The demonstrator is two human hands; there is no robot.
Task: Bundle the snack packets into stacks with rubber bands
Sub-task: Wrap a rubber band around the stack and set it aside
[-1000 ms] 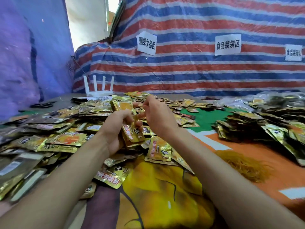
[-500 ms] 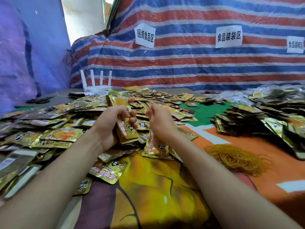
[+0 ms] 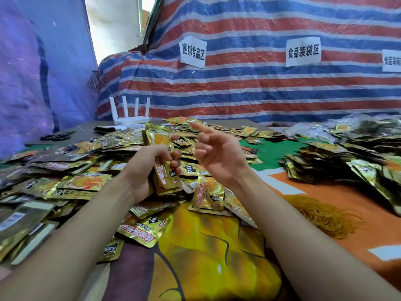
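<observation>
One packet stack (image 3: 160,140) stands upright in left hand (image 3: 143,169).

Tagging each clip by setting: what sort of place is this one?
Probably a makeshift snack-packing workshop: red, white and blue striped tarpaulin walls carry white paper zone signs, gold foil snack packets lie heaped beside a pile of yellow rubber bands, and the left hand grips a stack of packets.

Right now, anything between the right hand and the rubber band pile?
Nothing visible. The right hand hangs open above the loose packets; the rubber band pile lies uncovered on the orange cloth, right of that forearm.
</observation>
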